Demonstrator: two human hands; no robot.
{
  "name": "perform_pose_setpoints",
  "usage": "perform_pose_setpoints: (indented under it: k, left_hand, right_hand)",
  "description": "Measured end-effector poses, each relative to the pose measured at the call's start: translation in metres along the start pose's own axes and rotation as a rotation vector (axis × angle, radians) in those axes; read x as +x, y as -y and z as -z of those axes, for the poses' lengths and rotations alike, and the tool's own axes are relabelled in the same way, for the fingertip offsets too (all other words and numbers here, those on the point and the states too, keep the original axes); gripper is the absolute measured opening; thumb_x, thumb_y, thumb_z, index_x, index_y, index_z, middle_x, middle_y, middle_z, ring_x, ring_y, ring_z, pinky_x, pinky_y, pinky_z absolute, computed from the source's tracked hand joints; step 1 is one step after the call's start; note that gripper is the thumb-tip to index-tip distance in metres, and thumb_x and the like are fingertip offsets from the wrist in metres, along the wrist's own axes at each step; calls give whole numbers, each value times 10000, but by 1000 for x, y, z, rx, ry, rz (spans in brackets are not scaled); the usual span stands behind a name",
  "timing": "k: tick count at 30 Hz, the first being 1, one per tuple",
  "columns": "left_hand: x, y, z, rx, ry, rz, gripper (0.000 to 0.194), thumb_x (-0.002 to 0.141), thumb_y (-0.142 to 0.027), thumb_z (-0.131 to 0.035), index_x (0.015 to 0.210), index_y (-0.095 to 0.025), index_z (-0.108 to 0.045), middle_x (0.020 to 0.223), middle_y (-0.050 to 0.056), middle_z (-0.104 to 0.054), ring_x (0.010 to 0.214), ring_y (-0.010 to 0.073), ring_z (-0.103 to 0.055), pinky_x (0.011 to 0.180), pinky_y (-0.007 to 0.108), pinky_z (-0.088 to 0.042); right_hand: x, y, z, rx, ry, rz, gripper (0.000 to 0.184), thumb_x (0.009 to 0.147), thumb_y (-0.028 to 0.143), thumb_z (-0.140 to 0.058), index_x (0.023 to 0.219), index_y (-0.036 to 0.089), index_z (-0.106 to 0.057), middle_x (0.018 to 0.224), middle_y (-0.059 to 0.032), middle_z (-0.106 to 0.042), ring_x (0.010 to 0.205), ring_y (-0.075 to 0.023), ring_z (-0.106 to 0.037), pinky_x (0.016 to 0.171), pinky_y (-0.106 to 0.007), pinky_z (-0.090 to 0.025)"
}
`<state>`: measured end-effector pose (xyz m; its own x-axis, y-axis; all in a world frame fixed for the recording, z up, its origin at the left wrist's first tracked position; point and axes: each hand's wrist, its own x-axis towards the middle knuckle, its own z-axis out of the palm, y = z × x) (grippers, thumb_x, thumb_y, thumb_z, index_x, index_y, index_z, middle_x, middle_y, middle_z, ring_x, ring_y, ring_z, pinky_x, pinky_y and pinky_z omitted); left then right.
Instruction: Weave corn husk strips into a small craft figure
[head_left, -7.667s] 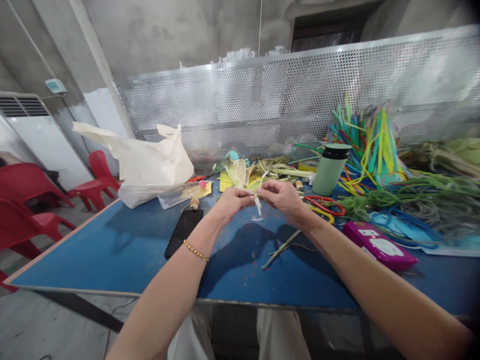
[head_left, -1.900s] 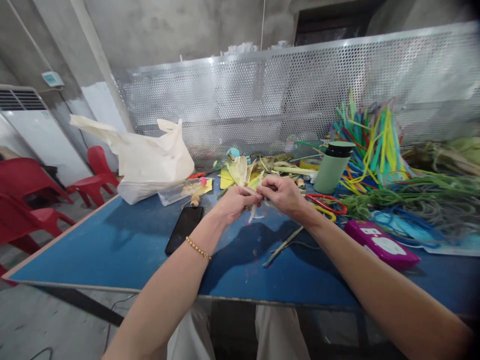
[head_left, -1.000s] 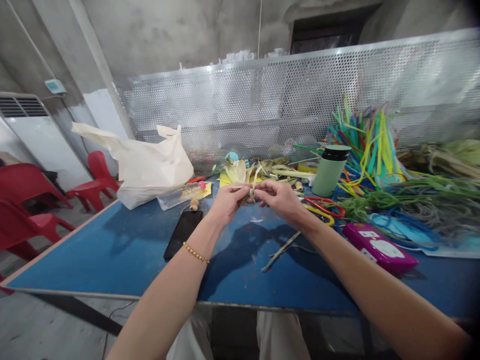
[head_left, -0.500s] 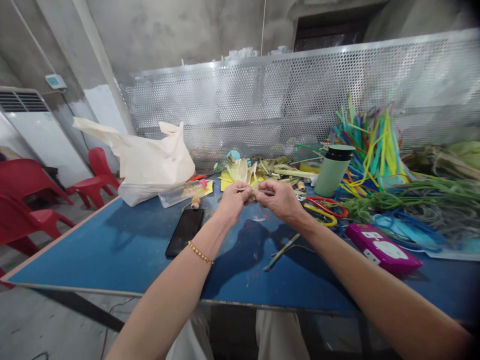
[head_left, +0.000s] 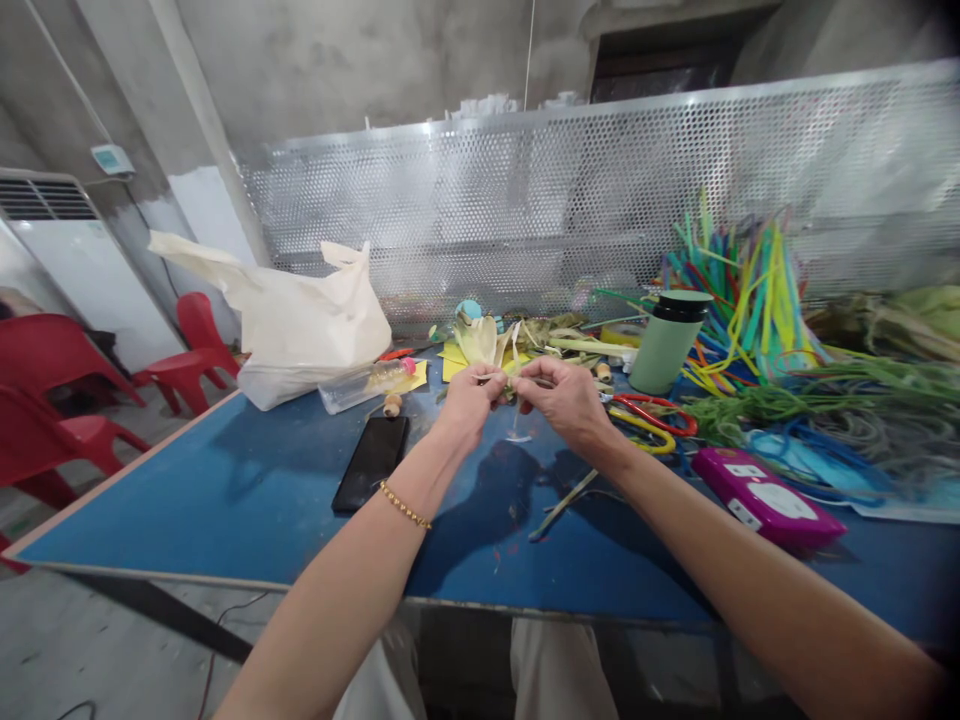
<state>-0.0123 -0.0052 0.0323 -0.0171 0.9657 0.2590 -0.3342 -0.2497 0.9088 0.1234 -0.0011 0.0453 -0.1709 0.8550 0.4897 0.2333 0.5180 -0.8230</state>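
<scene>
A husk strip [head_left: 510, 381] is held at the centre of the frame.
It is pinched in the narrow grip of the left hand [head_left: 466, 400] and the right hand [head_left: 562, 400] above the blue counter [head_left: 187, 500]; a black smartphone [head_left: 371, 463] is seen left of centre, a green tumbler [head_left: 666, 347] right.

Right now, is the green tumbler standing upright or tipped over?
Upright: the green tumbler stands on its base on the blue table, green top uppermost, farther back than the right hand.
</scene>
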Motion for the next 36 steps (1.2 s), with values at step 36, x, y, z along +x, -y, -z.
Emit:
perform_pose_setpoints:
  k: [36]
  left_hand:
    - [5,-4,21,-16,324,188,323,664,-357,-848,803,-98,-715,672,43,-639,608,118,-575,638,275,-426]
  right_hand:
    - [2,-12,11,-3,148,-49,275,705,330,-635,509,188,-504,445,39,-472,441,-89,-395,462,-261,-281]
